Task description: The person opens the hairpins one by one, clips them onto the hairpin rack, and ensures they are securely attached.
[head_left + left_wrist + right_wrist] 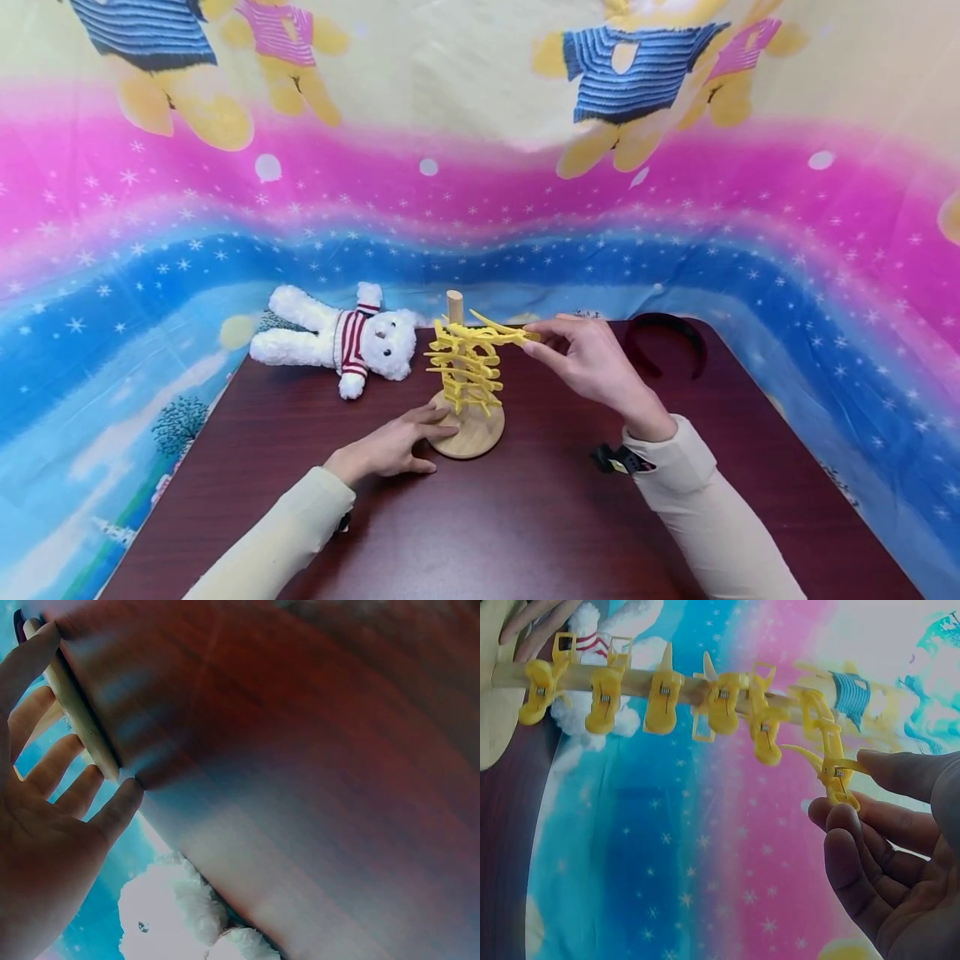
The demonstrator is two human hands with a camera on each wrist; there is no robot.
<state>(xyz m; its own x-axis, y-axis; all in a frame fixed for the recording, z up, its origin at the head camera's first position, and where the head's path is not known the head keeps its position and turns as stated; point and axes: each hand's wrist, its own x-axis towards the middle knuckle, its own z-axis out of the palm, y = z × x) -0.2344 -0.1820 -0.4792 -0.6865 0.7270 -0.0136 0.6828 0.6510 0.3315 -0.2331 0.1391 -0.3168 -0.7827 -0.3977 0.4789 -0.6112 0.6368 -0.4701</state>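
Note:
My right hand (pixel 597 367) pinches a yellow spring clip (pixel 838 776) between thumb and fingers. That clip is beside the upper part of a wooden post (pixel 454 305), its jaws spread apart in the right wrist view. Several similar yellow clips (pixel 662 705) grip the post one above another, some sticking out sideways. The post stands upright on a round wooden base (pixel 472 444). On the left edge of that base, the fingers of my left hand (pixel 392 442) rest spread, with the thumb near the table.
A white plush bear (pixel 386 346) in a red-striped top lies at the back left of the dark wooden table (pixel 525 533). Toward the back right lies a dark red headband (pixel 700 337). A printed cloth (pixel 480 208) hangs behind and around the table.

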